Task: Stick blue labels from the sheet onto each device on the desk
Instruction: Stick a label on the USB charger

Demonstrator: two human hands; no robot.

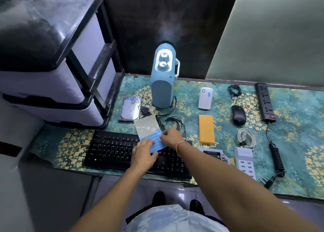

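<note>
Resting over the black keyboard [112, 149], the label sheet [150, 133] is held at its near end by the left hand [142, 154], fingers closed on it. At the sheet's three o'clock edge, a blue label [158, 136] is pinched by the right hand [171, 137]. Blue labels are seen on the white power bank [205, 98] and hard drive [130, 108].

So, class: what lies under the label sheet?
The keyboard lies under the sheet; black cables pass behind its top. The left hand holds it, the right hand pinches its edge. Covered keys are hidden.
</note>
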